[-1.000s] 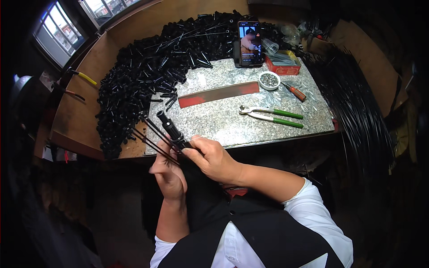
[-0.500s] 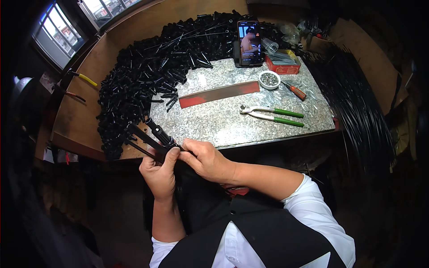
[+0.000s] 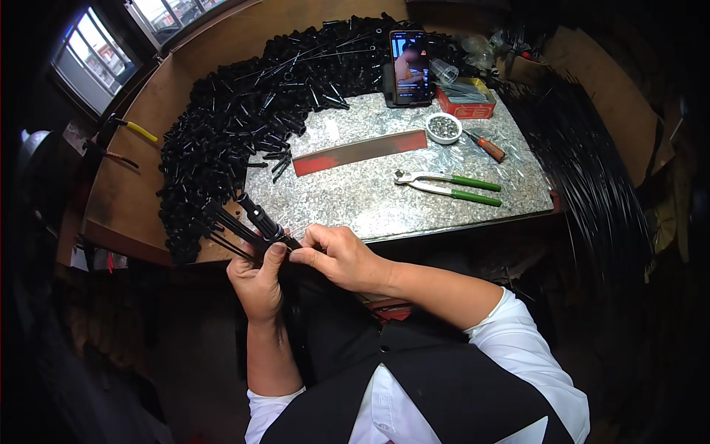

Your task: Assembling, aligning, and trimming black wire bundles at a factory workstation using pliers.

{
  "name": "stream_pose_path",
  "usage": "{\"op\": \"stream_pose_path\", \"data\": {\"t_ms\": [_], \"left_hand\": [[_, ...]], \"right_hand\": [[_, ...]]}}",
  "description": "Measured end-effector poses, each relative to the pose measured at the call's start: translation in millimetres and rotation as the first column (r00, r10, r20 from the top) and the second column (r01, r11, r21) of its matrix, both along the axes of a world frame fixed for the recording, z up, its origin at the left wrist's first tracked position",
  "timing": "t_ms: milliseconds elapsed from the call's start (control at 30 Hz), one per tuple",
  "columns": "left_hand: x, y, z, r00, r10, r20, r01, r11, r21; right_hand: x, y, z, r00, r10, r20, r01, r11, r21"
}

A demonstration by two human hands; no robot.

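My left hand (image 3: 259, 287) is closed around a black tubular part with thin rods (image 3: 258, 219), somewhat like an umbrella frame. The tube slants up and to the left above the thumb. Several thin black rods (image 3: 224, 228) spread out from the same grip, left of the tube. My right hand (image 3: 346, 259) pinches the lower end of the tubular part, thumb against forefinger, close beside the left thumb. The fingers hide where the rods meet the tube. Both hands are just in front of the table's near edge.
A heap of black tubular parts (image 3: 229, 111) covers the table's left and back. On the speckled tabletop (image 3: 333, 203) lie a reddish strip (image 3: 362, 151), green-handled pincers (image 3: 451, 186), a screwdriver (image 3: 488, 148), and a white bowl (image 3: 444, 139) of small metal pieces. Behind stand a phone (image 3: 410, 70) and a red box (image 3: 467, 107). Long black rods (image 3: 584, 163) hang at right.
The held part has turned slightly, and its thin rods now show more spread apart. Both hands keep their grip in nearly the same place. The whole view has shifted a little.
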State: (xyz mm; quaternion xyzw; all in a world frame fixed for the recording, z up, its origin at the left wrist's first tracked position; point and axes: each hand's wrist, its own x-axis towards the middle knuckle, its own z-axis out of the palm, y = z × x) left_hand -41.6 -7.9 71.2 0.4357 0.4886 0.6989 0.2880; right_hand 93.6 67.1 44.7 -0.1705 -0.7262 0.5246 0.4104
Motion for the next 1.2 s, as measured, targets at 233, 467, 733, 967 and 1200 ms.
{"op": "stream_pose_path", "data": {"t_ms": [233,467,733,967,1200], "left_hand": [[-3.1,-1.1,-3.3,1.0,-0.01,-0.015,0.011,0.999,0.039],[4.2,3.0,-2.3,0.971,0.158,-0.181,-0.17,0.984,-0.053],[-2.1,4.6,-3.6,0.995,0.094,-0.041,-0.096,0.994,-0.054],[-9.6,3.2,-9.7,1.0,0.017,0.017,-0.017,0.999,-0.027],[-14.0,0.7,-11.6,0.997,-0.033,0.07,0.034,0.999,-0.014]], "right_hand": [[1.2,4.2,1.0,0.994,0.106,0.004,-0.104,0.981,-0.165],[0.1,9.3,-0.3,0.981,0.188,0.055,-0.163,0.94,-0.301],[-6.1,5.5,-2.3,0.997,0.074,0.007,-0.072,0.98,-0.184],[-4.3,8.6,-1.1,0.993,0.112,0.021,-0.107,0.979,-0.175],[-5.2,7.4,0.3,0.986,0.162,0.044,-0.145,0.955,-0.26]]}}
